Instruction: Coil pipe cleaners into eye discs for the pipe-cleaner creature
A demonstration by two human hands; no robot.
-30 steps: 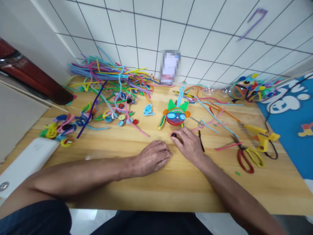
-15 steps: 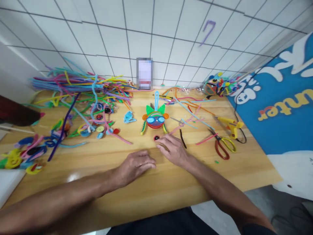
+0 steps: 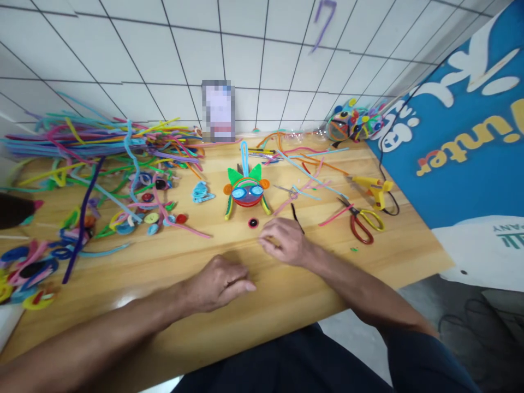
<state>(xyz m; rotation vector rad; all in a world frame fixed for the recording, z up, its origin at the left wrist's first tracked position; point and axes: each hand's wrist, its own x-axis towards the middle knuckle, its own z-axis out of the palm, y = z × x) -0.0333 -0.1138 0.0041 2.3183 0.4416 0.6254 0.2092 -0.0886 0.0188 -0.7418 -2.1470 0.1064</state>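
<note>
A pixelated rectangular phone [image 3: 219, 112] stands against the white tiled wall [image 3: 282, 60], which bears a purple hook-shaped mark [image 3: 323, 30]; a blue printed panel with yellow lettering [image 3: 462, 191] borders the wooden surface [image 3: 409, 251].

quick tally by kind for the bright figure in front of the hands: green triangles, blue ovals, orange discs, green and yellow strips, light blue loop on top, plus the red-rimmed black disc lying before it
Green triangles: 2
Blue ovals: 2
Orange discs: 2
Green and yellow strips: 2
Light blue loop: 1
Red-rimmed black disc: 1
Total: 10
</note>
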